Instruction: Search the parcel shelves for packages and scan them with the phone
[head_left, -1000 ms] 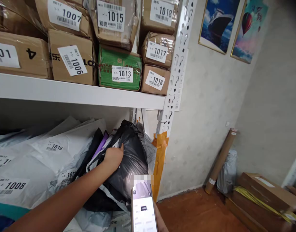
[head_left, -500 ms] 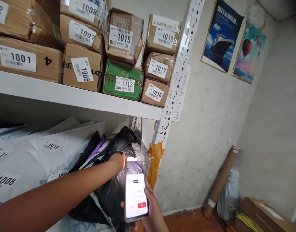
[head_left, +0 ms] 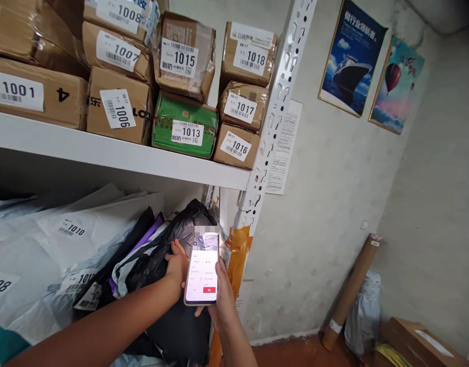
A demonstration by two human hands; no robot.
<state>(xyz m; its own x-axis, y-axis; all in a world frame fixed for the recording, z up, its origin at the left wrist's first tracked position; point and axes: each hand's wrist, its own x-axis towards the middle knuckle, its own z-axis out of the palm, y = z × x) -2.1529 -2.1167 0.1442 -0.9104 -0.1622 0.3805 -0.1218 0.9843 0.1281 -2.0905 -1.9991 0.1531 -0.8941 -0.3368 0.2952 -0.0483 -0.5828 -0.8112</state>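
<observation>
Black bag [head_left: 191, 218] lay on the lower level of the rack, at its right end, glossy and crumpled, with a pale label near its top partly hidden behind the phone [head_left: 202, 269]. It leaned against a pile of white bags [head_left: 47, 255] on its left, with a purple-edged bag [head_left: 152, 235] wedged between them. The left hand [head_left: 176, 266] rested on the black bag's upper fold, fingers bent over the plastic and holding it. The right hand [head_left: 224, 300] gripped the phone upright just in front of the bag, fingers wrapped round its right edge, the lit screen facing the camera.

Overhead, the shelf [head_left: 123, 153] sat close above the bag, leaving only a low gap. On the right, the white post [head_left: 273, 97] and an orange wrap [head_left: 239, 250] hemmed the bag in. Beyond the post the wall [head_left: 334, 214] stood bare, with a cardboard tube [head_left: 351, 285] leaning well apart in the corner.
</observation>
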